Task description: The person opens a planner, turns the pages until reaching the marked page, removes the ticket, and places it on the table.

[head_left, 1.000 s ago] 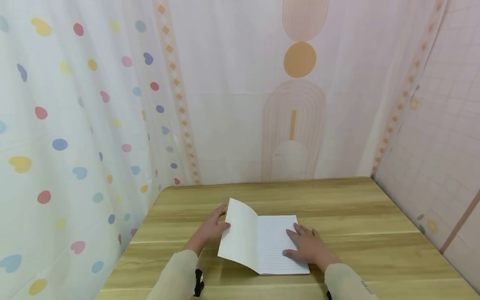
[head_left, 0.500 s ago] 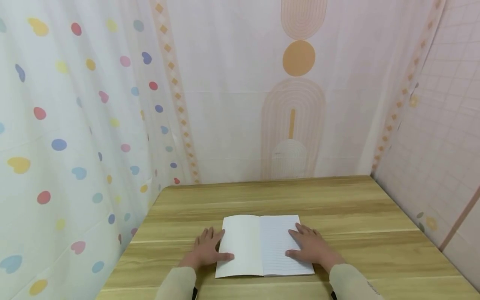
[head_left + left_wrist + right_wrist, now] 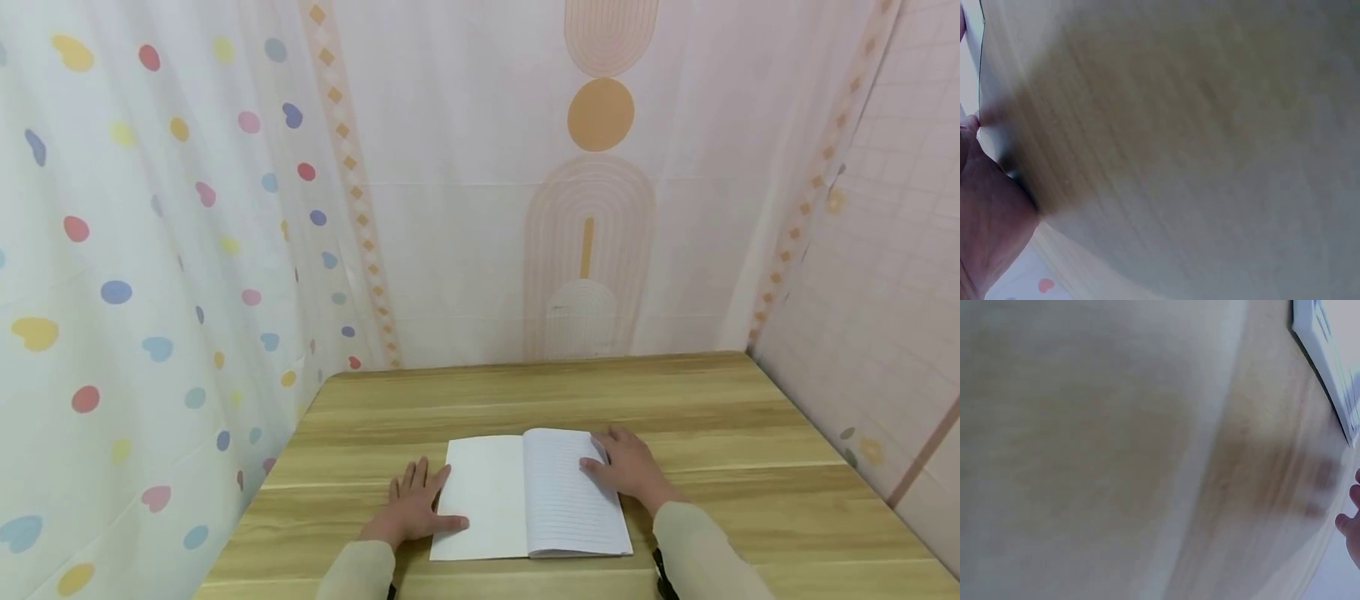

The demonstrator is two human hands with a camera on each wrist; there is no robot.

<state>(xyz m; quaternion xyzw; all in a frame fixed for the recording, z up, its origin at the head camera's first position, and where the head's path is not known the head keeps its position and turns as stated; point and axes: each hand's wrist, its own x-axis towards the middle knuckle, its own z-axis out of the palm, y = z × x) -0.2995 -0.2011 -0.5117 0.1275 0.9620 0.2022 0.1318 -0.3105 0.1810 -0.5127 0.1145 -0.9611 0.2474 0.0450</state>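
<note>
An open notebook lies on the wooden table in the head view, with a blank inside cover on the left and a lined page on the right. My left hand rests with spread fingers at the cover's left edge, its thumb lying on the cover. At the upper right edge, my right hand pinches the lined page, thumb on top and fingers at the side. That page bows up beside the spine. The left wrist view catches part of the left hand; fingertips show in the right wrist view.
The wood-grain table reaches back to a pale patterned curtain. A curtain with coloured dots hangs along the left side, and a grid-patterned one along the right.
My left hand has laid the raised cover down flat and stays on it. My right hand has shifted from lying on the page to its upper right edge, and the page now bows.
</note>
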